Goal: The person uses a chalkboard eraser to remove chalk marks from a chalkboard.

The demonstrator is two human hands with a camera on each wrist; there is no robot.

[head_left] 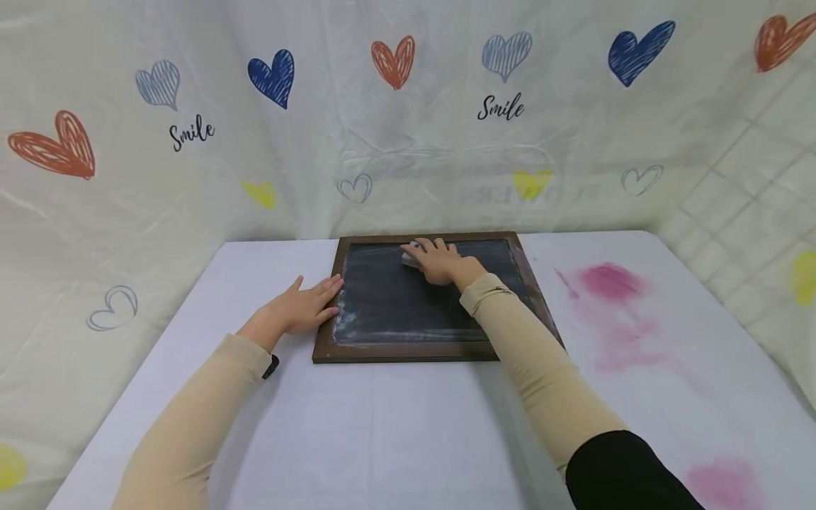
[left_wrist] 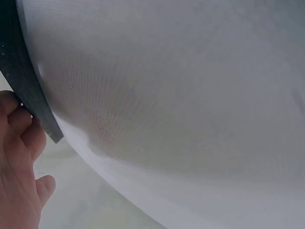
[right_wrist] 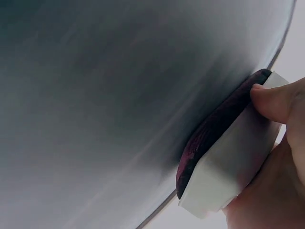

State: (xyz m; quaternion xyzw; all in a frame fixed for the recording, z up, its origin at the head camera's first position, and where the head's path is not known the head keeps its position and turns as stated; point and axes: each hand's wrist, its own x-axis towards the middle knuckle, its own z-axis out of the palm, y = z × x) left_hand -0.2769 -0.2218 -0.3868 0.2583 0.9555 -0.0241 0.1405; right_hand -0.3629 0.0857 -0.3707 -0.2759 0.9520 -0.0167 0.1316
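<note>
A framed blackboard (head_left: 395,304) with a brown wooden frame (head_left: 408,351) lies flat on the white table. My right hand (head_left: 438,262) grips a blackboard eraser (head_left: 411,256) near the board's far edge. In the right wrist view the eraser (right_wrist: 228,162) has a white body and a dark, purplish felt pad (right_wrist: 205,138) against the board; my thumb (right_wrist: 271,102) presses along its side. My left hand (head_left: 302,306) rests with straight fingers on the frame's left side. The left wrist view shows those fingers (left_wrist: 24,124) at the frame's dark edge (left_wrist: 28,76).
Pink stains (head_left: 612,282) mark the white tabletop (head_left: 357,432) right of the board. Behind and beside the table hangs a pale curtain (head_left: 440,134) printed with hearts and the word Smile. Whitish chalk smears (head_left: 349,322) show along the board's left and near edges.
</note>
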